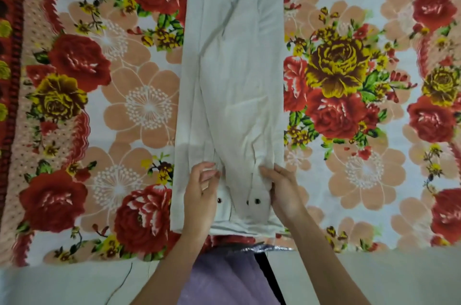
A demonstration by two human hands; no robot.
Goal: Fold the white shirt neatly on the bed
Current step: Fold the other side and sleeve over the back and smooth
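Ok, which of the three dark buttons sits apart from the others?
The leftmost button, right beside the left grip; the other two sit paired nearer the shirt's right side.

The shirt lies lengthwise down the middle of the bed. The left hand and right hand rest on its near end, one at each side.

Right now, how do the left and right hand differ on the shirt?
The left hand lies over its cuff, fingers curled on top; the right hand grips the white shirt at its right edge, from the side. One dark button shows beside the left hand, two beside the right hand. Both hold the near end.
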